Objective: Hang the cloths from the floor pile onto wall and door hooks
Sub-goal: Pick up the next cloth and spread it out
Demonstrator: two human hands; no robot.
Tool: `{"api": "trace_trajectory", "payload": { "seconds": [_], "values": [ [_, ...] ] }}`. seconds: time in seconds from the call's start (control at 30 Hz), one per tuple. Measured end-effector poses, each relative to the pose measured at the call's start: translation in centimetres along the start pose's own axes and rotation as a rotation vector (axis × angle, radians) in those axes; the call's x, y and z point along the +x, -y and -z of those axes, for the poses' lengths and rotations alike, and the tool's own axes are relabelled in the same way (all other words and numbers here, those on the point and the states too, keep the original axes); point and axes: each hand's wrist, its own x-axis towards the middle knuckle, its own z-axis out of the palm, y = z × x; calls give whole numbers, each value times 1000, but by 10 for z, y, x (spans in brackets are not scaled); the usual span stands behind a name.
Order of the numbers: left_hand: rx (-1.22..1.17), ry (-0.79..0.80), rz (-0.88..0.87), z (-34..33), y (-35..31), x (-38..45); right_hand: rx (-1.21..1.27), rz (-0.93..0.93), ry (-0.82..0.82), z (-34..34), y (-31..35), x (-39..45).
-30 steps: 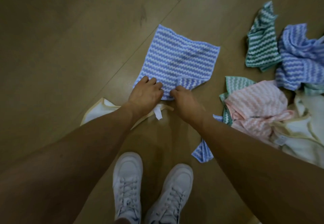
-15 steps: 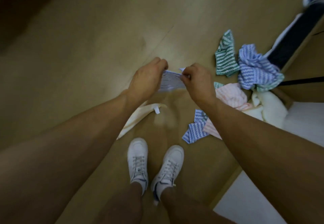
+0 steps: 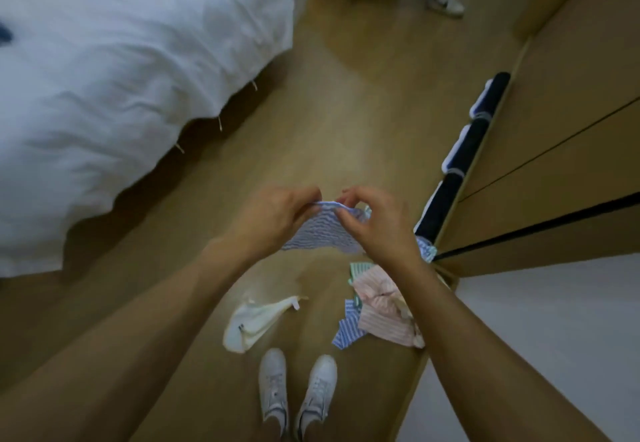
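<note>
- Lifted off the floor since a second ago, blue cloth (image 3: 320, 230) now hangs in the air between both hands, well above the pile (image 3: 381, 306).
- Left hand (image 3: 277, 216) and right hand (image 3: 375, 220) each pinch its top edge, probably hunting a hanging loop; blur hides it.
- Pick-up is done; no hook is in view, so carrying and hanging remain.
- On the floor: one cream cloth (image 3: 252, 320), one pink, one blue, at least one green, the rest hidden by the arm.
</note>
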Motion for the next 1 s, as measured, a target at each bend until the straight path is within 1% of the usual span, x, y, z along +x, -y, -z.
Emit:
{"api": "trace_trajectory", "payload": {
  "seconds": [0.07,0.2,0.3,0.4,0.53,0.7,0.9,1.0],
  "values": [
    [64,-37,-25,52,-26,3,-2,39,-54,39,42,7],
    [68,-148,-87,148,-81,4,23,190,-155,106,120,12],
    [107,-220,-117,198,-113,-2,25,296,-209,141,160,9],
    [169,-291,-115,232,-140,-13,22,360,-246,168,189,7],
    [272,-380,-66,258,-166,-37,31,435,-203,186,218,0],
    [340,-473,80,270,-189,-80,35,551,-133,193,245,-17],
    [366,-621,302,265,-212,-140,32,618,-32,172,274,-39],
    [361,-662,412,260,-216,-172,43,651,25,155,289,-53]
  ]
}}
